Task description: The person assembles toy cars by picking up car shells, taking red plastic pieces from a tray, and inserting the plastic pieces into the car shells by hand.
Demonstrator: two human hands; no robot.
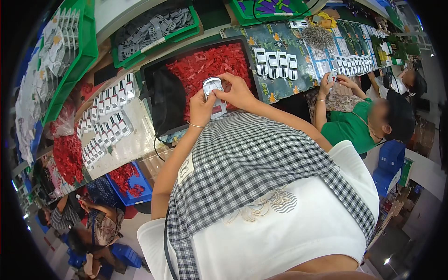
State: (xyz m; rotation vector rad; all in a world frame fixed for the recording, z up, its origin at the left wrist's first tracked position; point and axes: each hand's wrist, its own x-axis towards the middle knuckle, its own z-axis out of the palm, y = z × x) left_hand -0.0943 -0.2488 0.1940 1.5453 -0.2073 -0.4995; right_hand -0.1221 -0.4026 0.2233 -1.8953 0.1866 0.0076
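Between my two hands is a small white-and-grey plastic housing [213,85] with a rounded top end, held upright in front of my apron. My left hand [201,108] grips its left side, the fingers curled and the thumb on its face. From the right, my right hand [236,92] pinches it with thumb and fingers near the middle. The fingers hide part of the housing. Right behind and below it lies a black tray [246,49] heaped with small red plastic parts [207,58]. A black cloth or bag [166,100] covers the tray's left side.
Rows of white housings [112,99] stand on the left table, and several more [275,64] lie on the patterned mat at right. Green bins hold grey parts [154,35] and bagged parts [58,42]. A co-worker in green [347,119] sits close on my right. A blue crate [135,184] stands lower left.
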